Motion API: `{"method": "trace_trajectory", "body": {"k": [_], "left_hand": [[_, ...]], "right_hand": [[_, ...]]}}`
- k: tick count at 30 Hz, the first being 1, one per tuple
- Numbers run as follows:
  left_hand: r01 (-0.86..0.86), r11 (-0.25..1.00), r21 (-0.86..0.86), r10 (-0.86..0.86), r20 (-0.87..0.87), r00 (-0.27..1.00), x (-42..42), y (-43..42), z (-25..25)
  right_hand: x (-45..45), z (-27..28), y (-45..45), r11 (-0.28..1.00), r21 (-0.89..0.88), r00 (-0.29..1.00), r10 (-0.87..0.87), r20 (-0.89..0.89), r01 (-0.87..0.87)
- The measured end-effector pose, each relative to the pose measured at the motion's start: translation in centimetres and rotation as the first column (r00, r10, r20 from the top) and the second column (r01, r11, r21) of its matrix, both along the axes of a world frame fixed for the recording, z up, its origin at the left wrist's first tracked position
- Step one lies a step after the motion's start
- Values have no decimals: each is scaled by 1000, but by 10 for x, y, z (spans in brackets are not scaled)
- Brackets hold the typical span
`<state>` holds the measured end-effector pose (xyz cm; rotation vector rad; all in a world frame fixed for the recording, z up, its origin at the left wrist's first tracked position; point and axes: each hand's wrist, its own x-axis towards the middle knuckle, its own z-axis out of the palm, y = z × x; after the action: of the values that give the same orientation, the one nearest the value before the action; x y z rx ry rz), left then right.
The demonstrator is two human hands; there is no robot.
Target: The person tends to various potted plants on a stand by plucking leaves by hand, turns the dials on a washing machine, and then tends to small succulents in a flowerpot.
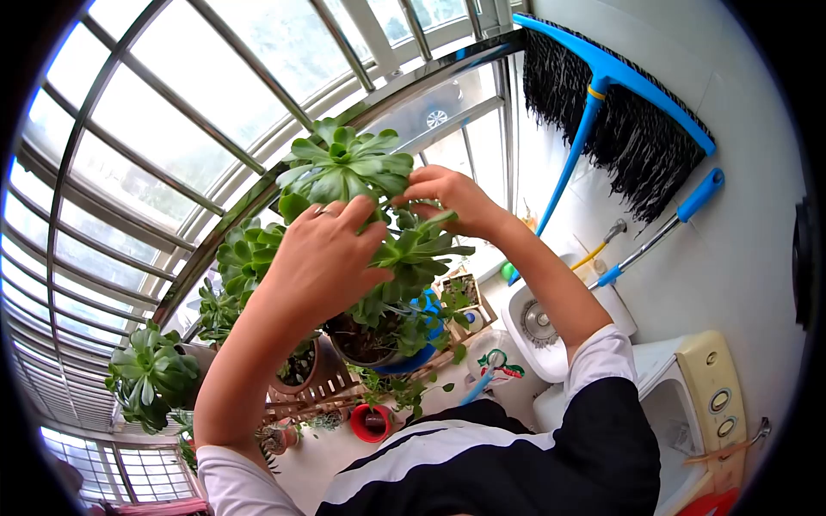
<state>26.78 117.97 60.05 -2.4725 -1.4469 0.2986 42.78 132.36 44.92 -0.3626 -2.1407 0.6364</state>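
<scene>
A large green succulent rosette (344, 168) stands high near the metal railing. My left hand (331, 249), with a ring on one finger, is at its lower near side, fingers bent in against the leaves; its fingertips are hidden. On the right side my right hand (443, 199) has its fingers closed around the edge of the leaves, and what they pinch is too small to make out. Just below the hands is a second rosette (417, 249), over a dark pot of soil (366, 337).
More succulents (153, 374) line the barred window at left. A blue-handled mop (602, 73) leans on the right wall, above a white sink (538, 322). A washing machine (714, 400) is at lower right. A red pot (372, 423) is on the floor.
</scene>
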Motion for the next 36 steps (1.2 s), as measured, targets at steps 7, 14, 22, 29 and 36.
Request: {"method": "trace_trajectory", "body": {"k": [7,14,22,29,36], "left_hand": [[28,1000,14,-28,2,1000,-6,-26,-1],[45,994,95,-50,48,998,-20,-39,0],[75,985,156,-81,32,996,-23,-47,-5],[93,984,155,-102,54,993,-27,-48,-6],[40,995,93,-47,81,996,-32,-53,-7]], "right_hand": [[-22,-5,11,981,118,984,-145,-105,157],[-46,-5,18,916,317,968,-218,-127,248],[-76,7,20,914,294,957,-289,-15,280],[-98,-4,5,862,285,901,-433,-15,419],[-104,1,16,941,-68,937,-337,-92,332]]}}
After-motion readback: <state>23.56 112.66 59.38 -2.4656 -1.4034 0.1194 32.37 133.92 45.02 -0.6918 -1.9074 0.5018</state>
